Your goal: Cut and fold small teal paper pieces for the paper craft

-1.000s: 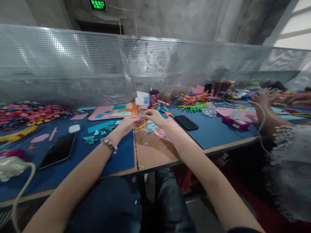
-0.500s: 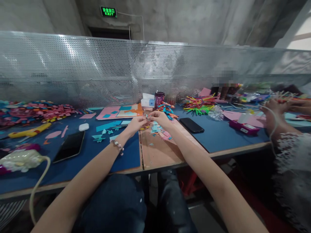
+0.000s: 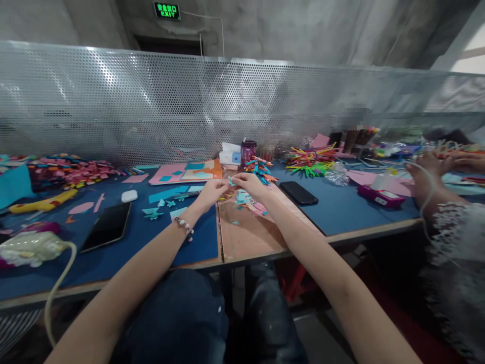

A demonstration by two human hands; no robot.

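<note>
"Fingers (image 3: pixel 243 177) first: what are they doing?"

"Left hand (image 3: pixel 209 196) and right hand (image 3: pixel 253 185) meet at the fingertips, pinching a small light-blue piece (image 3: pixel 230 180) between them, above the bare wooden strip (image 3: pixel 246 236)."

"What lies around them?"

"Paper scraps (image 3: pixel 260 207) near the right hand; blue cut pieces (image 3: pixel 152 214) left of the left hand."

"Farther back?"

"Pink sheet (image 3: pixel 162 174), purple cup (image 3: pixel 248 148), then a perforated metal panel (image 3: pixel 242 96)."

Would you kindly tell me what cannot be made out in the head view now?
Head view:
Small blue piece: too small, and partly covered by the left hand and right hand.
Yellow thing below them: partly hidden by the left hand.
Blue sheet: cut off by the left edge.
Co-worker's hand: what it holds is blurred.
</note>
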